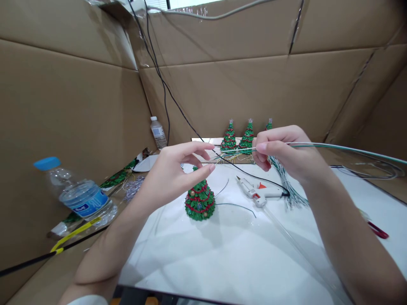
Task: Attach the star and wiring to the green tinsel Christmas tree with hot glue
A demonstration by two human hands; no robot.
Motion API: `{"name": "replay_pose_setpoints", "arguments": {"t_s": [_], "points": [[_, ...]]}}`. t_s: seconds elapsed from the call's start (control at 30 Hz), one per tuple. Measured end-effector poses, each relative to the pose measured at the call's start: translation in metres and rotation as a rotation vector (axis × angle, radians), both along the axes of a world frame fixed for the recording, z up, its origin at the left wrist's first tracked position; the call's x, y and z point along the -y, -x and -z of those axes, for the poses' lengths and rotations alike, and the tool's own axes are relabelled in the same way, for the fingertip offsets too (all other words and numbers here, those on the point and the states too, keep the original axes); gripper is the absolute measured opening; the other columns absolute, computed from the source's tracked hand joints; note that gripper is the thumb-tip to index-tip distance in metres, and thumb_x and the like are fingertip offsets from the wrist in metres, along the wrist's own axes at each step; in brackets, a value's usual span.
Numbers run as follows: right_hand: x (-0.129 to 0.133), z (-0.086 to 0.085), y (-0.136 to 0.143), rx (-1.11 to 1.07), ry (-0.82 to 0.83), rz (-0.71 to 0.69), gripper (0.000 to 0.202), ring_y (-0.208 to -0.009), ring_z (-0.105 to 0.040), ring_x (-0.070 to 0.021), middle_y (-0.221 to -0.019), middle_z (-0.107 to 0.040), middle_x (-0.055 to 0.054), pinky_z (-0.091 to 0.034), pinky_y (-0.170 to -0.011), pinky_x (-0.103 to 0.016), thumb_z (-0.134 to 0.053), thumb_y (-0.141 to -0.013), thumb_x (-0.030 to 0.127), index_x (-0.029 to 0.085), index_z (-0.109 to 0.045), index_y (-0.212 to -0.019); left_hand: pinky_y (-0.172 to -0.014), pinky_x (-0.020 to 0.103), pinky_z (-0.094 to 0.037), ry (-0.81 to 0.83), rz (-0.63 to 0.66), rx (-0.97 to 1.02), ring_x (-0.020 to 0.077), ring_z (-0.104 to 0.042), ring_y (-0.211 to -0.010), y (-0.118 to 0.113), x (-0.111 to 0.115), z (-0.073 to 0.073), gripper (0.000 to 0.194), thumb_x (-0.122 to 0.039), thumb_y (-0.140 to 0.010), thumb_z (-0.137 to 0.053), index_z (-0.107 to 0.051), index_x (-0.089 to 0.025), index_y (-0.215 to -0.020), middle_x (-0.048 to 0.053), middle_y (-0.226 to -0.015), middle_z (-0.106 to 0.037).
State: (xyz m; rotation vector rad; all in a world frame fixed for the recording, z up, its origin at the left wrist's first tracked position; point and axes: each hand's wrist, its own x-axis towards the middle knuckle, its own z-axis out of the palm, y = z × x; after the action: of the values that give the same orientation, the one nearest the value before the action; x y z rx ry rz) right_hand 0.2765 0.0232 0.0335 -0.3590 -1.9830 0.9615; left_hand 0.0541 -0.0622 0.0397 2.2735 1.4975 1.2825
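Observation:
My right hand (284,152) pinches thin white and green wires (346,149) between thumb and fingers. Their ends point left, and the long tails run off to the right edge of the view. Facing these ends is my left hand (174,173), its thumb and fingers apart and nothing gripped in them. Below and behind the left fingertips, a small green Christmas tree figure (200,203) with red garlands stands upright on the white tabletop (222,254). My left hand hides its top. Two thin wires stick out from its right side.
A white glue gun (259,192) with a clear stick lies right of the tree, near a bundle of wires (288,186). Several similar trees (229,137) stand at the back. Water bottles (87,197) are at left, and a black cable (181,110) hangs across. Cardboard walls (222,84) enclose the table.

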Motion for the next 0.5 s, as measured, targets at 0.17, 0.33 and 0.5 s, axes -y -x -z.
{"name": "replay_pose_setpoints", "arguments": {"t_s": [0.17, 0.33, 0.5], "points": [[-0.0006, 0.0019, 0.0001, 0.033, 0.006, -0.016, 0.033, -0.048, -0.045, -0.0081, -0.051, -0.05, 0.001, -0.034, -0.046, -0.026, -0.055, -0.086, 0.025, 0.019, -0.052, -0.053, -0.066, 0.015, -0.051, -0.096, 0.058, -0.074, 0.0078, -0.065, -0.073, -0.0007, -0.0007, 0.0015, 0.009, -0.017, -0.082, -0.065, -0.072, -0.017, -0.088, -0.001, -0.086, -0.072], [0.0008, 0.0011, 0.0009, 0.052, 0.01, -0.002, 0.035, -0.048, -0.045, -0.0083, -0.051, -0.05, 0.001, -0.034, -0.046, -0.026, -0.056, -0.086, 0.03, 0.019, -0.052, -0.053, -0.062, 0.016, -0.049, -0.1, 0.057, -0.102, 0.0087, -0.063, -0.068, -0.0007, -0.0008, 0.0008, 0.009, -0.016, -0.083, -0.063, -0.072, -0.016, -0.083, -0.001, -0.077, -0.072], [0.002, 0.0, 0.0019, 0.052, 0.031, -0.022, 0.038, -0.047, -0.045, -0.0087, -0.051, -0.05, 0.0, -0.034, -0.045, -0.027, -0.059, -0.085, 0.039, 0.02, -0.053, -0.053, -0.064, 0.019, -0.052, -0.074, 0.036, -0.09, 0.0119, -0.065, -0.069, -0.0011, -0.0019, 0.0011, 0.01, -0.018, -0.082, -0.064, -0.073, -0.017, -0.083, 0.001, -0.078, -0.073]]}}
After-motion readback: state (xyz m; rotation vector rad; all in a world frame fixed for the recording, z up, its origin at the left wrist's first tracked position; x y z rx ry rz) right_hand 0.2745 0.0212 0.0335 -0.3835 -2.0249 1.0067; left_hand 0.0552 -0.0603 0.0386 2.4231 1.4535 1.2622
